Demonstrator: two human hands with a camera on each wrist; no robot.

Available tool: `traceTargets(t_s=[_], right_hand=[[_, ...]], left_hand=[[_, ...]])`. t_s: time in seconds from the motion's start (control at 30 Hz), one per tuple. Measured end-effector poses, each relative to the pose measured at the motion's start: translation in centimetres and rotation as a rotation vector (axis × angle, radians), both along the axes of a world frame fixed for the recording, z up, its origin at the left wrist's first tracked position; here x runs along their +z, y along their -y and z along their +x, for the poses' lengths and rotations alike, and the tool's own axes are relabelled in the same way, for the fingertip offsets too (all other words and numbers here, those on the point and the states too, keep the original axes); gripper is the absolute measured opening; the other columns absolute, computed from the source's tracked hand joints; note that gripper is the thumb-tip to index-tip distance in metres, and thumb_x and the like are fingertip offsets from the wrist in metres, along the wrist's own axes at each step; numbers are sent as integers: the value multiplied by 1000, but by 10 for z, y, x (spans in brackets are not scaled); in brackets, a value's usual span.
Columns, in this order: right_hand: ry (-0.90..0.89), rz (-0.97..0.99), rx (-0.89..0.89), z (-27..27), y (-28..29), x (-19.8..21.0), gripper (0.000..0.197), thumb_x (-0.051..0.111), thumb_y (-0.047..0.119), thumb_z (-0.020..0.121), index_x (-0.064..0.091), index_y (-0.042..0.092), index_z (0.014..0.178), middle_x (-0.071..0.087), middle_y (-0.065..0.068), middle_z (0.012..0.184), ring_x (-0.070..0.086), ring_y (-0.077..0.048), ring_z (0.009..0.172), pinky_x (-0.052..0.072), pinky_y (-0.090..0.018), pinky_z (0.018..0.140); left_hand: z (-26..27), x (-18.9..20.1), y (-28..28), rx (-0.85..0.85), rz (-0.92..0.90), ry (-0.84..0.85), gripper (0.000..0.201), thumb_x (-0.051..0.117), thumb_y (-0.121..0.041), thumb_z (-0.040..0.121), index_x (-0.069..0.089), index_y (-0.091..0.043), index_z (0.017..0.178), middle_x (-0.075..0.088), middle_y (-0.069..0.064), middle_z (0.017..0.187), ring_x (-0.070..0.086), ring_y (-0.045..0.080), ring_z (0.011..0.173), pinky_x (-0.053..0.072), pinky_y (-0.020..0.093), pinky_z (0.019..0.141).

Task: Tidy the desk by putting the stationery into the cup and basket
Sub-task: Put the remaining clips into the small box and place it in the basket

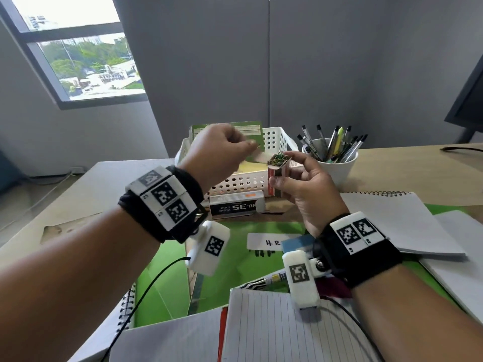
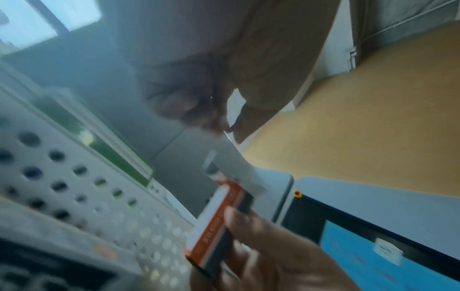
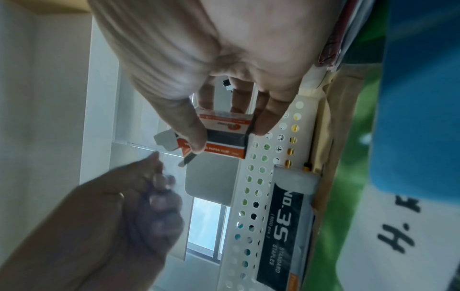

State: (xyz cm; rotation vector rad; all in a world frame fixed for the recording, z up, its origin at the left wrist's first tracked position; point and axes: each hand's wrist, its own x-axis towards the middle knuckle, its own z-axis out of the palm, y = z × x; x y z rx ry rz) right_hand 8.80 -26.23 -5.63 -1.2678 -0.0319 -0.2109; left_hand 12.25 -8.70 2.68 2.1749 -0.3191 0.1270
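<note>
My right hand (image 1: 283, 169) grips a small orange-and-black paper clip box (image 1: 277, 188) upright in front of the white perforated basket (image 1: 277, 142), thumb on one side and fingers on the other. The box top is open and coloured clips show inside. My left hand (image 1: 249, 146) hovers just left of the box opening, above the basket, with thumb and forefinger pinched; the left wrist view shows a thin wire paper clip (image 2: 228, 136) at the fingertips. The white cup (image 1: 337, 169) to the right of the basket holds several pens (image 1: 332, 145).
A "No. 35" staples box (image 1: 235, 206) lies against the basket's front wall. A green carton (image 1: 252, 129) stands in the basket. Notebooks (image 1: 392, 218) and a lined pad (image 1: 274, 327) lie over a green folder (image 1: 235, 259). A dark monitor (image 1: 470, 95) stands far right.
</note>
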Motion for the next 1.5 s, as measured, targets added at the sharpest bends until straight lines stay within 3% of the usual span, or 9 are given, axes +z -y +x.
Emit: traceTargets(t_s=[0.13, 0.4, 0.53, 0.7, 0.87, 1.03, 1.1, 1.3, 1.5], right_hand=[[-25, 30, 11, 0, -3, 1, 55, 75, -6, 82, 64, 24, 127, 76, -13, 101, 75, -26, 91, 60, -44, 80], [-7, -157, 211, -15, -20, 9, 65, 77, -3, 82, 59, 19, 140, 72, -5, 125, 72, -24, 109, 61, -41, 85], [-22, -268, 291, -20, -26, 18, 69, 77, -4, 83, 56, 19, 144, 71, -5, 127, 71, -22, 112, 61, -41, 86], [13, -517, 215, -25, -12, 40, 60, 79, 30, 79, 61, 38, 136, 66, 2, 123, 67, -18, 110, 56, -32, 92], [-239, -226, 58, -7, 7, 47, 18, 56, 0, 97, 67, 9, 108, 64, -7, 94, 58, -19, 81, 46, -30, 67], [-537, -905, 230, 25, -9, 32, 13, 56, -2, 98, 66, 4, 99, 64, -16, 85, 61, -17, 57, 51, -27, 53], [-556, -1218, 288, 31, -16, 30, 13, 63, 5, 96, 69, 6, 108, 72, -18, 97, 67, -25, 68, 58, -33, 64], [-578, -1175, 258, 49, -19, 27, 48, 50, -14, 87, 78, 24, 99, 77, 3, 95, 70, -20, 79, 55, -36, 72], [-462, -1596, 297, 59, -25, 29, 17, 78, 15, 82, 81, 28, 93, 78, 10, 86, 73, -14, 84, 62, -30, 79]], left_hand=[[-6, -15, -21, -171, 244, -392, 20, 64, -25, 100, 71, -11, 113, 78, 6, 93, 69, 15, 74, 60, 32, 70], [-31, -42, -36, -462, -536, -759, 41, 64, -36, 95, 59, -26, 134, 62, 18, 140, 59, 49, 126, 55, 46, 93], [-36, -53, -41, -478, -681, -723, 47, 59, -31, 99, 53, -12, 142, 60, 18, 143, 53, 51, 131, 51, 54, 104], [-42, -61, -63, -472, -908, -688, 51, 59, -27, 98, 52, -7, 144, 56, 29, 142, 58, 49, 123, 52, 54, 102], [-36, -79, -95, -363, -1004, -642, 62, 65, -18, 88, 43, 0, 144, 60, 27, 139, 65, 41, 111, 63, 42, 85], [-27, -95, -113, -394, -1151, -724, 80, 91, -24, 66, 53, -17, 136, 55, 24, 136, 64, 37, 109, 57, 40, 86], [-27, -95, -115, -441, -1169, -713, 80, 92, -25, 64, 54, -18, 133, 58, 21, 129, 65, 37, 107, 57, 39, 84], [-21, -100, -116, -405, -1156, -689, 42, 63, -20, 88, 54, -14, 128, 56, 20, 130, 63, 36, 107, 54, 39, 82], [-18, -103, -111, -385, -1074, -665, 36, 64, -22, 87, 60, -12, 121, 61, 18, 127, 66, 35, 104, 52, 41, 84]])
